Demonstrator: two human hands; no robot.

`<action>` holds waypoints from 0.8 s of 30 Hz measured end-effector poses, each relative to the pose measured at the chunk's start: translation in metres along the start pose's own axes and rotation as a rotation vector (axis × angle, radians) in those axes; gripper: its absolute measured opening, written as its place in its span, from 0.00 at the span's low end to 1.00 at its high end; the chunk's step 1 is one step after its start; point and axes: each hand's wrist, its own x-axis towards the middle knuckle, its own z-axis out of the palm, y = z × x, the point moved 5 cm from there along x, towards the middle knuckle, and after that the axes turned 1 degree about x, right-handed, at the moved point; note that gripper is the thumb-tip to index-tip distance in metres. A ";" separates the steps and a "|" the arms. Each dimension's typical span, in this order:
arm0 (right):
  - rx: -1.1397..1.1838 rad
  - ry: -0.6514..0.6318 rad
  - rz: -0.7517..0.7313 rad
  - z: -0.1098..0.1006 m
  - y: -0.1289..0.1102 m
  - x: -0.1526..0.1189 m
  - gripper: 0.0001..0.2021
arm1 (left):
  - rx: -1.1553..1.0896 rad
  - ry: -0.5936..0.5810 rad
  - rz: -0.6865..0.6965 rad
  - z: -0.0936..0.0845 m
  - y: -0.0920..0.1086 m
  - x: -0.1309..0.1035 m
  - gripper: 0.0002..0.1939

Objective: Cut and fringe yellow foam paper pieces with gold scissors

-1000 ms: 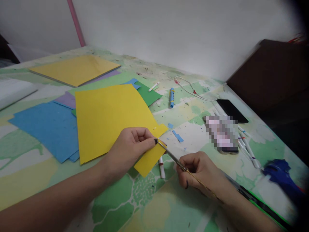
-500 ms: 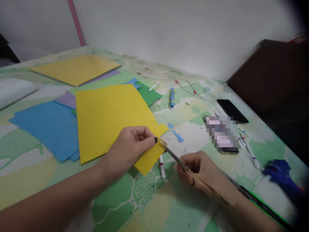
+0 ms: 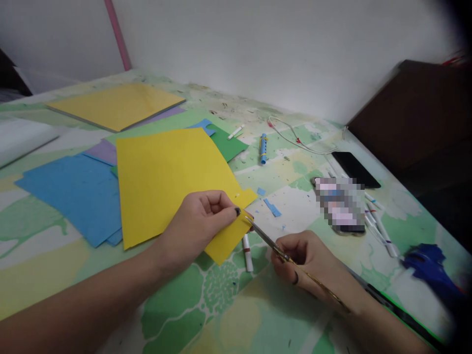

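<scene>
A small yellow paper piece (image 3: 227, 243) is pinched in my left hand (image 3: 204, 214), between thumb and fingers. My right hand (image 3: 309, 263) is closed on gold-handled scissors (image 3: 271, 242), whose blade tips touch the paper's right edge beside my left thumb. Under and behind my left hand lies a large yellow sheet (image 3: 167, 174). Next to the small piece, a white marker (image 3: 247, 255) with a dark red band lies on the table. Blue paper scraps (image 3: 272, 207) are just beyond the scissors.
Blue sheets (image 3: 72, 191) lie at the left, a yellow pad (image 3: 118, 105) behind them. A rolled blue paper (image 3: 263, 149) stands out mid-table. At the right are a black phone (image 3: 356, 168), a blurred-screen phone (image 3: 339, 204), markers (image 3: 381, 231), a blue object (image 3: 427, 265) and a black-green tool (image 3: 398, 309).
The scissor tips have drawn back slightly from my left thumb, toward the paper's right edge. Both hands keep nearly the same places.
</scene>
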 end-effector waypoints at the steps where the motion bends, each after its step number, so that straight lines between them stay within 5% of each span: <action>1: 0.000 0.001 0.004 0.000 0.000 0.000 0.18 | 0.005 -0.002 -0.003 0.000 0.000 0.000 0.10; 24: -0.046 0.033 0.079 -0.001 0.003 0.001 0.15 | 0.044 0.013 0.006 0.001 0.001 0.001 0.10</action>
